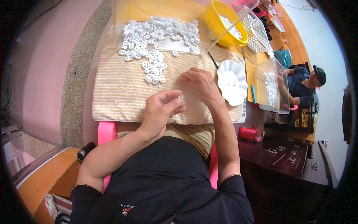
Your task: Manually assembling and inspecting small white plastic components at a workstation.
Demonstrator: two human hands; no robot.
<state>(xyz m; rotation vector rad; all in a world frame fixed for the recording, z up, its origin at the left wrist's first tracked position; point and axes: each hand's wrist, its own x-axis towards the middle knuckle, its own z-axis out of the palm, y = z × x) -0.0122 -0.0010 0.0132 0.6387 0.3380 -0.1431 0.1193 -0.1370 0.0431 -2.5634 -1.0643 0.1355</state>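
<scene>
My left hand (158, 110) is closed above the near part of the striped towel (123, 100), pinching a small clear-white plastic piece (181, 98) between thumb and fingertips. Just to its right and a little farther off, my right hand (201, 85) hangs over the towel. Its fingers are bent together and point left; what they hold, if anything, is hidden. Beyond both hands lies a heap of small white oval plastic parts with holes (153, 35), with a looser cluster (153, 67) trailing toward me.
Right of my right hand is a white scalloped dish (233, 83), with a thin black stick (213, 59) beside it. A yellow basin (223, 26) and white perforated basket (257, 31) stand at the far right. Another person (304, 84) sits by a clear bin (269, 89) of white parts.
</scene>
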